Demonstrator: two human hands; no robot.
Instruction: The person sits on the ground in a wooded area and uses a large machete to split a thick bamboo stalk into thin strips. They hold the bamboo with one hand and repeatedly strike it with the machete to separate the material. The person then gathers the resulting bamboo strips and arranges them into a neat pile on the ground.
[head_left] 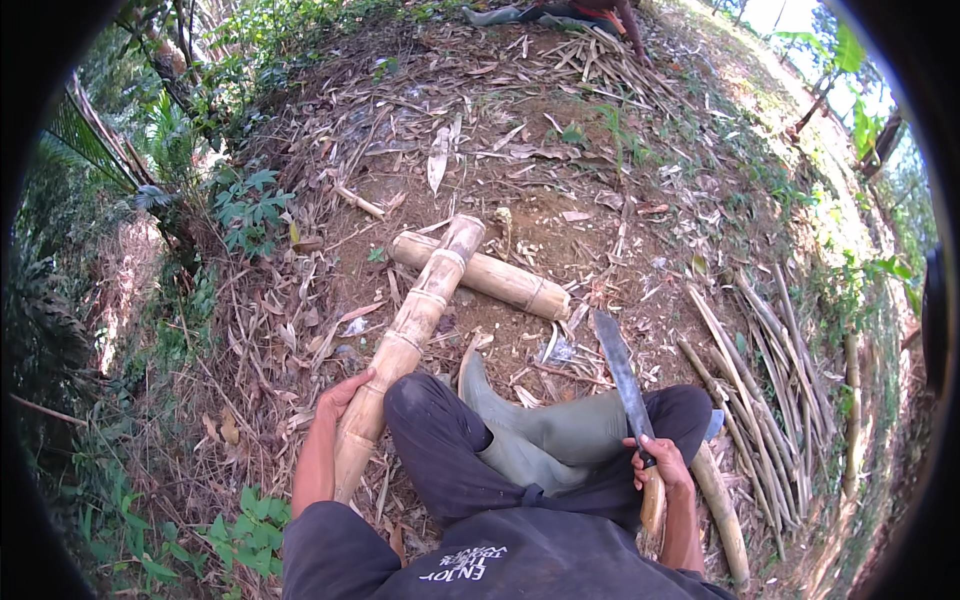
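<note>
A thick, pale bamboo pole (405, 335) slants from beside my left hip up and away, its far end resting across a shorter bamboo log (515, 285) on the ground. My left hand (343, 394) is closed around the pole's left side, next to my knee; the pole hides some of its fingers. In my right hand (662, 464) is a machete (620, 365), gripped near the top of its wooden handle. Its dark blade points up and away, passing over my right knee and standing apart from the pole.
My crossed legs in grey-green rubber boots (560, 430) lie between my hands. Split bamboo strips (765, 390) are stacked at the right, beside a thicker pole (718, 515). Farther off, a person (580, 12) sits by another strip pile (600, 58). Dry leaves and chips cover the ground.
</note>
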